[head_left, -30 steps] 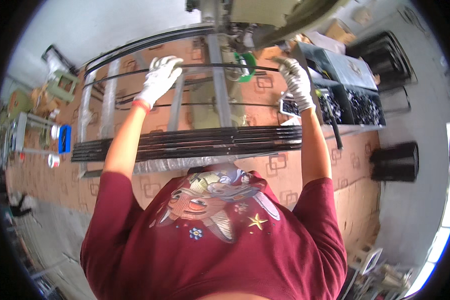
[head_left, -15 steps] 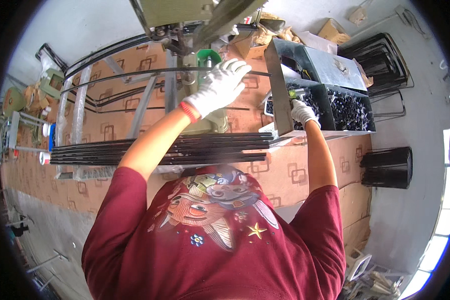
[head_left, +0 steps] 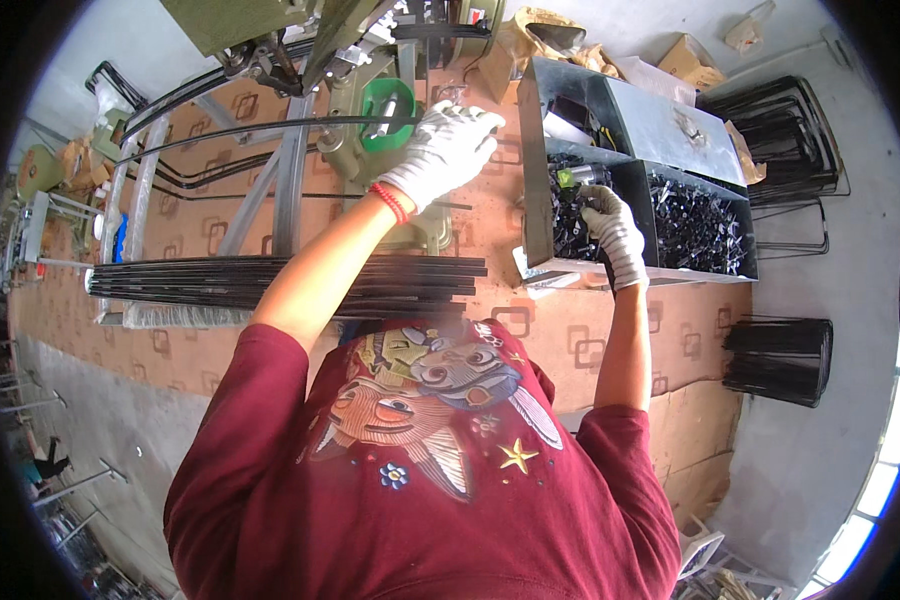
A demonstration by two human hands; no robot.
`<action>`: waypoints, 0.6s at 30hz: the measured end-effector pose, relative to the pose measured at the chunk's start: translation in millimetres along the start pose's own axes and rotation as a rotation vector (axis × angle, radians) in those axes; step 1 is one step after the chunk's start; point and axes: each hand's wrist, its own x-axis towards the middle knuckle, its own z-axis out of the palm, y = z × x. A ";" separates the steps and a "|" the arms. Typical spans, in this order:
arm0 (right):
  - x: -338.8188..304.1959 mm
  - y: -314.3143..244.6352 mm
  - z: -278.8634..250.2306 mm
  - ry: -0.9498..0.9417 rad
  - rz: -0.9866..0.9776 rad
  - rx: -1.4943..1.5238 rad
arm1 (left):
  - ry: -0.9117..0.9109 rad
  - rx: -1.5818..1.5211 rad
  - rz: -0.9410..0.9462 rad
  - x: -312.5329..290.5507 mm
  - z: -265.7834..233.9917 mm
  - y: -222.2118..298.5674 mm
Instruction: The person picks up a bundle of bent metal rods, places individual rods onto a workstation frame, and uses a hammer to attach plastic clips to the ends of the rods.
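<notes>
My left hand (head_left: 445,145), in a white glove with a red wrist band, is closed around the right end of a long thin black rod (head_left: 260,127). The rod curves away to the left across a metal frame. This hand sits beside the green round part (head_left: 385,100) of a machine. My right hand (head_left: 615,232), also gloved, reaches into the left compartment of a grey metal bin (head_left: 670,125), with its fingers in a heap of small black parts (head_left: 570,215). Whether it grips any is hidden.
A bundle of long black rods (head_left: 290,283) lies across the patterned table in front of my chest. The bin's right compartment holds more black parts (head_left: 700,225). Black wire frames (head_left: 795,135) and a black rod bundle (head_left: 780,360) stand on the right. Cardboard boxes (head_left: 695,55) sit behind.
My right hand let go of the rod's right end and dropped into the bin. My left hand slid along the rod to the right, up to the machine.
</notes>
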 end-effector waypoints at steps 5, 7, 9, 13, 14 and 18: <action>-16.0 -20.6 3.1 -0.099 -0.082 0.800 | -0.065 -0.044 -0.039 1.9 -2.6 -2.7; -18.0 -33.7 16.4 -0.137 -0.179 1.008 | -0.065 -0.070 -0.037 1.3 -3.2 -3.4; -21.5 -50.9 30.8 -0.152 -0.205 1.112 | -0.055 -0.111 -0.022 0.4 -1.4 -3.2; -12.4 -70.7 67.3 -0.239 -0.295 1.201 | 0.036 -0.152 0.051 -5.3 -5.0 1.2; -7.3 -72.8 74.0 -0.263 -0.304 1.187 | 0.028 -0.173 0.074 -4.3 -8.4 2.2; 9.3 -78.4 95.0 -0.503 -0.239 1.332 | -0.003 -0.188 0.161 -3.3 -9.6 -1.6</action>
